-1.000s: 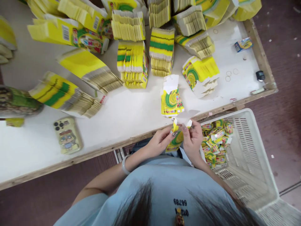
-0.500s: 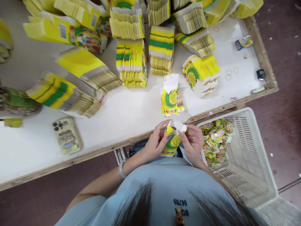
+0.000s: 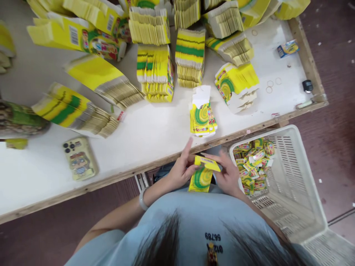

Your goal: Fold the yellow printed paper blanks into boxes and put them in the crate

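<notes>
A small yellow carton (image 3: 202,178) with a green swirl is held upright in front of my shirt, just below the table edge. Its top flap is folded over and tilts up a little at the right. My left hand (image 3: 179,169) grips the carton's left side, thumb on the front and index finger pointing up. On the other side my right hand (image 3: 226,173) holds the carton near the flap; its fingers are blurred and partly hidden. Beyond the hands, a small pile of flat cartons (image 3: 202,116) lies on the table, one white flap sticking up.
Stacks of folded cartons (image 3: 190,51) fill the far side of the white table (image 3: 149,129). A phone (image 3: 80,159) lies at the left. To my right stands a white plastic basket (image 3: 302,177), holding many small cartons (image 3: 253,166). A small blue box (image 3: 288,49) sits at the far right.
The carton's white top flap, upright before, is now folded down with its yellow side showing. My left index finger has straightened upward, and my right hand has shifted over the top.
</notes>
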`<control>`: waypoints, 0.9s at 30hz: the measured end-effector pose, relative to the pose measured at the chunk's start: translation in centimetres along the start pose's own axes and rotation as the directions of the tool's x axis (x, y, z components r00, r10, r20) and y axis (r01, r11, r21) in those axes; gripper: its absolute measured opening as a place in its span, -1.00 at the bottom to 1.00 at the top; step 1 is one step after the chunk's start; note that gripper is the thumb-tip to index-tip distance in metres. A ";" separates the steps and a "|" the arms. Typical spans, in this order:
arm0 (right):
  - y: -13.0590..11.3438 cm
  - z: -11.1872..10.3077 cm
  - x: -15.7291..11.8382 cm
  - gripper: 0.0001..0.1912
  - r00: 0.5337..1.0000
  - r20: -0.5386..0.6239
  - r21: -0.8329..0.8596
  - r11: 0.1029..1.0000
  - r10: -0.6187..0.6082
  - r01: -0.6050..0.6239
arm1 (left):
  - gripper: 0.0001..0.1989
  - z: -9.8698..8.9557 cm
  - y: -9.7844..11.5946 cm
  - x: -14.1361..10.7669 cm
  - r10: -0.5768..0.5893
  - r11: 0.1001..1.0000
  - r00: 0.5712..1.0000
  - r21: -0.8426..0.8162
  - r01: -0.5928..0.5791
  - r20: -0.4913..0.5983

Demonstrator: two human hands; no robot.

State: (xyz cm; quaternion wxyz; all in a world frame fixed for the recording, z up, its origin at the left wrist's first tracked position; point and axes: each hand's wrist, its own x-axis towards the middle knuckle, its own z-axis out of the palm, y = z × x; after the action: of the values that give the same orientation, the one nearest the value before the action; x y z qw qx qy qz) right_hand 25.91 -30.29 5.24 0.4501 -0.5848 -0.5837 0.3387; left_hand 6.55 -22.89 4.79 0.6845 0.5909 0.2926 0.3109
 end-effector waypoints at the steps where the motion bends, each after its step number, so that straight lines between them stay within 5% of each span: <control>1: 0.0 -0.3 0.1 -0.65 0.995 0.033 -0.021 0.995 -0.099 0.100 | -0.22 -0.2 0.1 0.0 0.034 0.999 0.999 0.018 -0.034 0.025; 3: -0.3 -0.7 0.3 -0.57 0.978 0.077 0.017 0.981 -0.192 0.191 | -0.31 -0.5 0.5 0.1 0.057 0.995 0.998 0.080 -0.060 0.042; 6: -1.5 -0.6 0.8 -0.52 0.989 0.143 0.167 0.984 0.045 -0.068 | -0.47 -0.8 1.4 0.3 -0.001 0.986 1.000 0.169 0.000 0.011; 9: -2.8 -0.5 1.2 -0.50 0.922 0.262 0.291 0.887 0.287 -0.359 | -0.48 -0.7 2.1 0.6 -0.075 0.971 0.997 0.227 0.075 -0.009; 17: -3.0 -2.6 2.5 -0.45 0.823 0.435 0.378 0.756 0.365 -0.535 | -0.42 -0.2 2.1 0.9 -0.075 0.978 0.997 0.194 0.072 0.006; 21: -1.9 -2.4 2.1 -0.54 0.825 0.332 0.453 0.690 0.457 -0.564 | -0.37 -0.8 1.6 3.3 -0.075 0.944 0.997 0.324 0.066 0.014; 24: -1.7 -2.5 1.8 -0.57 0.806 0.251 0.470 0.661 0.536 -0.585 | -0.34 -1.4 1.4 6.6 -0.027 0.874 0.984 0.473 0.109 -0.179; 27: -2.0 -2.5 1.6 -0.54 0.788 0.194 0.496 0.635 0.584 -0.592 | -0.41 -0.8 1.4 8.4 0.091 0.900 0.954 0.434 0.044 -0.284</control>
State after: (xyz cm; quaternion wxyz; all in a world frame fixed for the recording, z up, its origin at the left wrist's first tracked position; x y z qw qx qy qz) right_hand 27.64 -29.21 8.22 0.4543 -0.5911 -0.2472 0.6189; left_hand 11.18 -15.80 5.84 0.4793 0.6788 0.4470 0.3314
